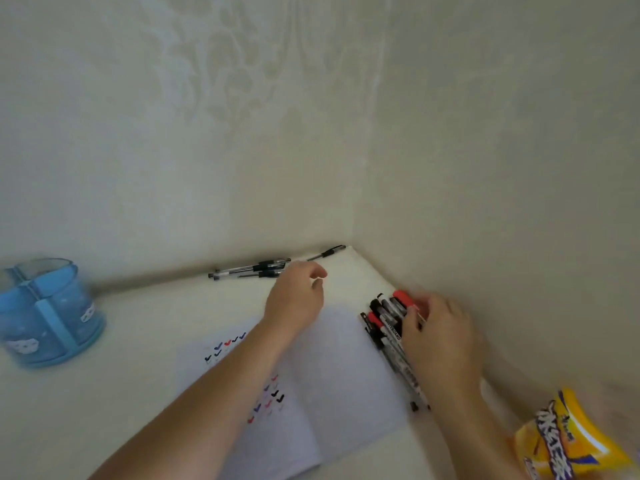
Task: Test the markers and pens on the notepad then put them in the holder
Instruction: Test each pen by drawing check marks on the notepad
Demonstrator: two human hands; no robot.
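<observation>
A white table [138, 393] fills a corner where two walls of pale, leaf-patterned wallpaper [242, 133] meet. At 9 o'clock in the view stands a blue, see-through pen holder [48, 317], upright and divided into compartments. An open notepad [346, 375] lies at the centre, with small red, blue and black tick marks [225, 344] on its left page.

At 12 o'clock from the notepad, clear gel pens [249, 268] with black grips lie against the back wall. Their long axis runs from 9 to about 2 o'clock.

At 3 o'clock from the notepad lies a bundle of markers [388, 317], grey-barrelled with red and black caps, with the caps toward 11 o'clock and the tails toward 5.

The left hand [294, 299] is at the gel pens, fingers loosely curled; whether it pinches one cannot be told. The right hand [440, 337] curls its fingers round the markers. A yellow snack bag [561, 441] sits at 5 o'clock.
</observation>
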